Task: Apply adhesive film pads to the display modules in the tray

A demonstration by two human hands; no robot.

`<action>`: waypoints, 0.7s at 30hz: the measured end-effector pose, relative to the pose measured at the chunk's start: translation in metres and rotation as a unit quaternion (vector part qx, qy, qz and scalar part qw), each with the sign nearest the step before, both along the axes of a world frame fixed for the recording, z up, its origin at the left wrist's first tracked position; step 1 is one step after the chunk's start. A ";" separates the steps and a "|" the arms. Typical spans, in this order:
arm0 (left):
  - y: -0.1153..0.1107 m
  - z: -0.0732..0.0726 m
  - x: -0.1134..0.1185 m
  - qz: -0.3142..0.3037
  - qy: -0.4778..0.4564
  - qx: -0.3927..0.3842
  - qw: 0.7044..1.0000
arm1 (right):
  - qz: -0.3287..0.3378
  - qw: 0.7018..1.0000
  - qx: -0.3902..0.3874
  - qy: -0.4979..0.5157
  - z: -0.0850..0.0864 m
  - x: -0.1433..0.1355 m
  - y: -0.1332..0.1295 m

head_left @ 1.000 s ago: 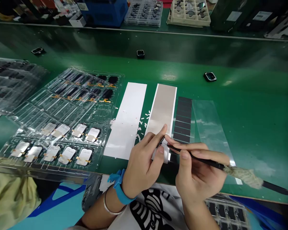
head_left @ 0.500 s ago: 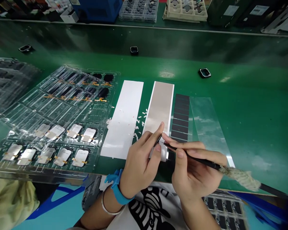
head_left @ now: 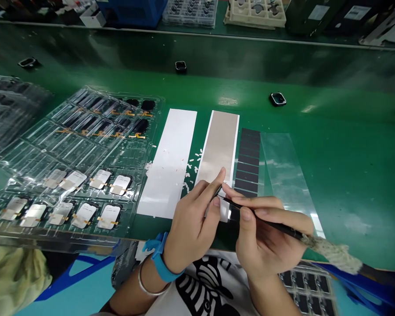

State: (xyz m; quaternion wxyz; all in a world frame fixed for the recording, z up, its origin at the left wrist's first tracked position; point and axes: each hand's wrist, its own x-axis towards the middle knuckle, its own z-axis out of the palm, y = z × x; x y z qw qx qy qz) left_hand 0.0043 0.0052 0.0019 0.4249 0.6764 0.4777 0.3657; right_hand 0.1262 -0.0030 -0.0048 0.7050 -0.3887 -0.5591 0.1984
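Observation:
My left hand [head_left: 194, 224], with a blue wrist strap, pinches a small display module [head_left: 224, 210] between thumb and forefinger. Its silvery back shows past the thumb, and the fingers cover the rest. My right hand [head_left: 273, 237] is closed around a slim black tool [head_left: 285, 227] with a whitish wrapping on its rear part; whether it is tweezers I cannot tell. The tool's tip meets the module's upper edge, close to my left fingertips. Beyond the hands lies a beige strip sheet [head_left: 220, 140] with white borders. A column of dark rectangular stickers [head_left: 248, 158] lies to its right.
A white sheet [head_left: 171, 162] with small white scraps [head_left: 189, 171] beside it lies left of the hands. Further left, a clear plastic tray [head_left: 141, 162] carries several display modules. A transparent film [head_left: 286, 171] lies right. Watch cases [head_left: 278, 99] sit further back, below a shelf [head_left: 197, 33].
The view has shifted slightly. Both hands keep nearly the same pose, and the tool's tip stays at the module with its rear part a little lower.

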 end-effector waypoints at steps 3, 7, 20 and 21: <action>0.000 0.001 0.000 -0.001 -0.008 -0.007 1.000 | 0.002 1.000 0.002 -0.006 -0.001 0.000 0.000; 0.000 0.001 0.000 -0.006 -0.019 -0.007 1.000 | 0.008 1.000 -0.002 -0.002 0.000 0.000 -0.001; 0.002 -0.002 0.002 -0.003 0.017 0.036 0.999 | -0.030 0.998 0.038 0.030 0.003 -0.001 0.004; 0.001 -0.001 0.003 -0.004 0.020 0.042 0.999 | -0.043 0.998 0.050 0.026 0.002 0.000 0.005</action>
